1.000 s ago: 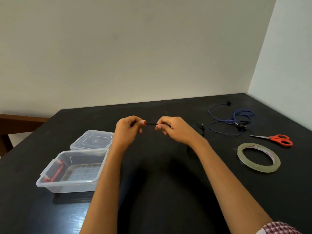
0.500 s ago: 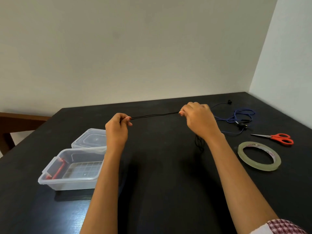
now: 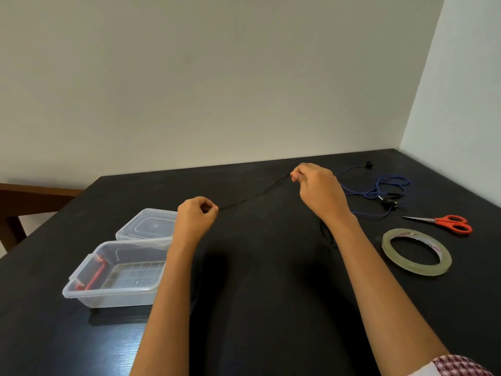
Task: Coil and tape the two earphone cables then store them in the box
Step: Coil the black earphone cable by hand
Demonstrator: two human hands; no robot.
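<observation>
A thin black earphone cable (image 3: 254, 195) is stretched taut above the black table between my two hands. My left hand (image 3: 196, 215) pinches its lower end, and my right hand (image 3: 318, 189) pinches the other end, higher and farther back. More of the black cable hangs below my right wrist. The blue earphone cable (image 3: 379, 188) lies loose and tangled on the table behind my right hand. A clear plastic box (image 3: 81, 280) stands open at the left, with a red clip inside.
The box's clear lid (image 3: 150, 223) lies just behind it. A roll of clear tape (image 3: 416, 251) lies flat at the right, and red-handled scissors (image 3: 450, 223) lie beyond it. Walls meet at the table's far right corner.
My hands have drawn apart. The right hand rose and moved back to the right, pulling the black cable out to a longer taut stretch; the left hand stayed near the box.
</observation>
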